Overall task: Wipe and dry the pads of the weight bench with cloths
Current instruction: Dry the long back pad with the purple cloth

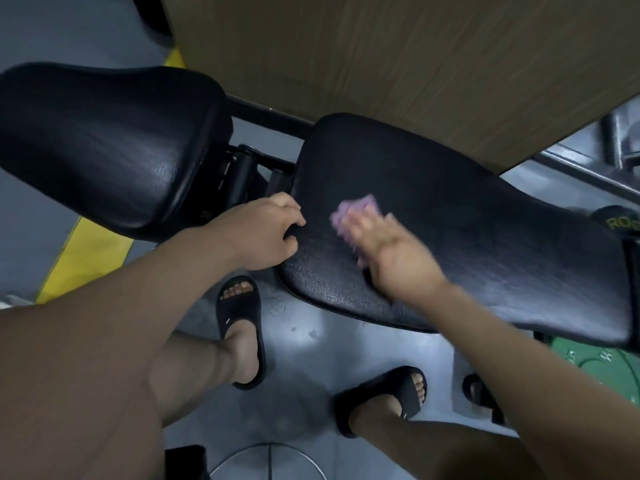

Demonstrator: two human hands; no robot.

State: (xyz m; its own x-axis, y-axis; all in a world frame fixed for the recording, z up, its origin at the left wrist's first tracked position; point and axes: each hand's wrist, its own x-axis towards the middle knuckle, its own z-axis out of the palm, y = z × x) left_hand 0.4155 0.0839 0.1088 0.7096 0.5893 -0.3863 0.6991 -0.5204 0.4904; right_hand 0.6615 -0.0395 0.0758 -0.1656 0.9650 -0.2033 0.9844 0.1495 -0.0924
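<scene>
Cloth (pixel 360 206), purple, flat on long pad (pixel 485 251), toward end facing seat pad (pixel 104 143), pressed down under right grip (pixel 388 251), fingers straight and spread, blurred. Left grip (pixel 266 233) curled round same pad's edge at that end. Sandalled feet (pixel 242 330) on grey floor (pixel 311 358) below.

Back pad (pixel 485 237) black, with a fine cracked grain and dull sheen. Seat pad (pixel 104 140) black, glossier. Cloth (pixel 356 209) lilac-purple with a bumpy waffle pattern, blurred. Floor (pixel 311 341) plain grey with a yellow stripe (pixel 79 261). Wall panel (pixel 381 64) brown with wood-grain streaks. Slides (pixel 239 327) black, small white mark on strap. Mat (pixel 588 362) green with pale line pattern. Tag (pixel 621 223) black with yellow-green lettering, cut off.
</scene>
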